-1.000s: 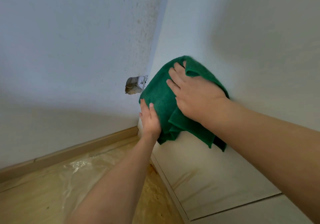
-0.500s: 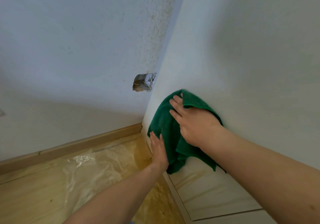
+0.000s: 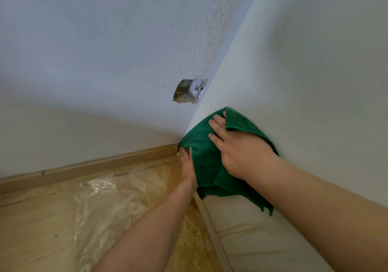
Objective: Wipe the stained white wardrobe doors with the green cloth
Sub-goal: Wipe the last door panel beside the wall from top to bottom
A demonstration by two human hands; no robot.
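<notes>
Head view, looking down into a corner: the white wardrobe door [image 3: 315,78] fills the right half of the frame, running from the top edge to the lower right. Its upper stretch looks fairly even, while the lower panel [image 3: 252,236], at bottom centre-right, carries brownish streaks and a yellowed cast. My judgement is that the wiping is under way near the door's left edge, low down, and that the streaked lower panel is still to do; how clean the upper part really is cannot be told from this angle.

A speckled wall [image 3: 94,51] takes the upper left, with a wooden skirting board [image 3: 88,170] beneath it and a sheet of clear plastic [image 3: 117,198] over the wooden floor [image 3: 31,229] at lower left.

Right of centre, the green cloth [image 3: 201,145] lies bunched against the door beside the corner, its tail hanging toward the stained panel. The right hand [image 3: 241,152] presses it flat to the door, fingers spread and fairly straight, one fold lapping over the fingertips. The left hand [image 3: 188,166] rests flat and narrow along the cloth's left edge, fingers straight and together.

Smallest, a broken hole in the wall [image 3: 189,92] sits just above centre.
</notes>
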